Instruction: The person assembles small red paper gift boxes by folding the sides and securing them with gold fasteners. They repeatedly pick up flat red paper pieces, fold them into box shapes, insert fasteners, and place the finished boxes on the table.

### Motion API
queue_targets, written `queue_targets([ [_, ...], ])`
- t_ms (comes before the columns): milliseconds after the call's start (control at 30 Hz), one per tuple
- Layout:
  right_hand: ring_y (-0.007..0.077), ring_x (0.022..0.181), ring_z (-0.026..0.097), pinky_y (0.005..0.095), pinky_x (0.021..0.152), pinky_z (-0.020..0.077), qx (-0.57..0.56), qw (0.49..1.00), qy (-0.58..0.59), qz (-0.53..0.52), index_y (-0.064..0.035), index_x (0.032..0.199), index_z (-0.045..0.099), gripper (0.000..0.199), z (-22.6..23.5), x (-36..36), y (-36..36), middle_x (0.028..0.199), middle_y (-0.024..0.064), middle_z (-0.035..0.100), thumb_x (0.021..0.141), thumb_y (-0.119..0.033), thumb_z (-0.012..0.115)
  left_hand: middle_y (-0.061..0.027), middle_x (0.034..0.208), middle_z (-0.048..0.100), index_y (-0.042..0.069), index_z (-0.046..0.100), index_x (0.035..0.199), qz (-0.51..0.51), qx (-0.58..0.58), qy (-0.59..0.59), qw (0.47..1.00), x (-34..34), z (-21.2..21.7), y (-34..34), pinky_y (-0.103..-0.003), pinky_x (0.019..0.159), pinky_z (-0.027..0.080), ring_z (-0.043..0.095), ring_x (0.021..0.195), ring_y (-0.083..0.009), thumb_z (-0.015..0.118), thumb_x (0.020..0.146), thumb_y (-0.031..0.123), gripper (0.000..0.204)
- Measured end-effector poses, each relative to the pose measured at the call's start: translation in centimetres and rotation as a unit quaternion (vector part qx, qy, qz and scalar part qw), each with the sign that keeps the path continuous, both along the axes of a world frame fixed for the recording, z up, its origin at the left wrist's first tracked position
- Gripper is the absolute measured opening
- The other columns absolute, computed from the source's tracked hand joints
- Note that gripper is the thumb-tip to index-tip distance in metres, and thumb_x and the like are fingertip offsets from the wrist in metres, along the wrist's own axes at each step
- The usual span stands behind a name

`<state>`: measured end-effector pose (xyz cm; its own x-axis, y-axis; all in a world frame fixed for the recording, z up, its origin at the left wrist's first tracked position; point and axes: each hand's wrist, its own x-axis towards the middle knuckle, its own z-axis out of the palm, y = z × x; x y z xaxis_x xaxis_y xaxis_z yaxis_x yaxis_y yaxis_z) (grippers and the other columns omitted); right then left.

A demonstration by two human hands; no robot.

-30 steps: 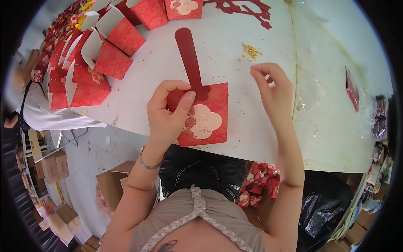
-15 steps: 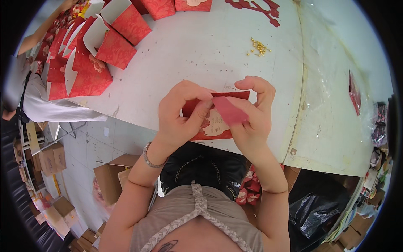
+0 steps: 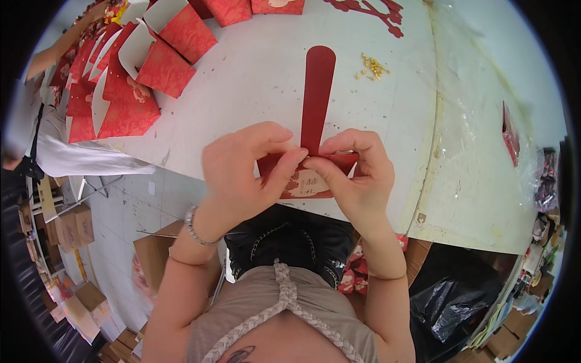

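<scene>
A red patterned paper box point(image 3: 327, 192) with a pale label on its front stands at the table's near edge. From its top rim a long dark-red paper strip point(image 3: 318, 91) with a rounded end points away from me over the table. My left hand point(image 3: 236, 172) pinches at the left edge of the strip's near end, by the box rim. Thumb and bent fingers of my right hand point(image 3: 363, 175) close on the same spot from the right. The fingertips hide the join, and I cannot tell whether a fastener is between them.
Small gold fasteners point(image 3: 372, 65) lie in a loose pile beyond my right hand. Red cut-out strips point(image 3: 369, 12) lie at the far edge. Several open red boxes point(image 3: 127, 109) crowd the far left, near another person's arm point(image 3: 57, 54). Clear plastic film point(image 3: 478, 115) covers the table's right side.
The red strip, bent toward me in my right hand before, now extends straight away across the table. My left hand has shifted left, and both hands' fingertips have come together at the box rim.
</scene>
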<state>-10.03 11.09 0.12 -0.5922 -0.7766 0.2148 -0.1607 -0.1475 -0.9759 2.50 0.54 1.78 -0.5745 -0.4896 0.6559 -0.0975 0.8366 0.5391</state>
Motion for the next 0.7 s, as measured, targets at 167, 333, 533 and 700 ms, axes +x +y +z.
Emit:
queue_targets([
  [167, 0.0166, 0.07, 0.059, 0.0273, 0.064, 0.0489, -0.022, 0.996, 0.084, 0.031, -0.0063, 0.083, 0.058, 0.026, -0.3, -1.1, -0.3, 0.076, 0.0027, 0.06, 0.066, 0.0, 0.077, -0.0018, 0.076, 0.058, 0.01, 0.068, 0.096, -0.088, -0.247, -0.139, 0.955, -0.9, 5.2, -3.3, -0.024, 0.052, 0.044, 0.055, 0.063, -0.0155, 0.065, 0.063, 0.001, 0.034],
  [333, 0.0199, 0.065, 0.055, 0.0297, 0.061, 0.0463, -0.07, 0.99, 0.109, 0.049, -0.0081, 0.078, 0.057, 0.025, 0.0, -1.2, -0.1, 0.073, 0.0021, 0.059, 0.065, -0.003, 0.078, -0.0022, 0.072, 0.056, 0.01, 0.07, 0.098, -0.037, -0.267, -0.157, 0.95, -3.3, 5.6, -4.6, -0.025, 0.054, 0.044, 0.055, 0.062, -0.0171, 0.061, 0.064, -0.004, 0.038],
  [533, 0.02, 0.061, 0.053, 0.0324, 0.067, 0.0418, -0.149, 0.968, 0.19, 0.067, -0.0102, 0.077, 0.055, 0.026, -0.8, -1.8, -0.5, 0.071, 0.0008, 0.058, 0.065, -0.004, 0.077, -0.0078, 0.081, 0.067, 0.002, 0.068, 0.096, -0.109, 0.274, -0.143, 0.945, -0.7, 3.9, -2.0, -0.024, 0.066, 0.05, 0.064, 0.074, -0.0154, 0.058, 0.075, -0.008, 0.025],
  [700, 0.0183, 0.059, 0.054, 0.0318, 0.067, 0.0426, -0.183, 0.968, 0.167, 0.047, -0.0097, 0.08, 0.054, 0.027, -1.4, -1.5, -0.4, 0.07, 0.001, 0.059, 0.066, -0.004, 0.076, -0.0086, 0.084, 0.068, -0.003, 0.066, 0.094, -0.091, 0.398, -0.129, 0.904, -0.1, 3.4, -1.3, -0.024, 0.072, 0.052, 0.064, 0.077, -0.0134, 0.056, 0.081, -0.009, 0.017],
])
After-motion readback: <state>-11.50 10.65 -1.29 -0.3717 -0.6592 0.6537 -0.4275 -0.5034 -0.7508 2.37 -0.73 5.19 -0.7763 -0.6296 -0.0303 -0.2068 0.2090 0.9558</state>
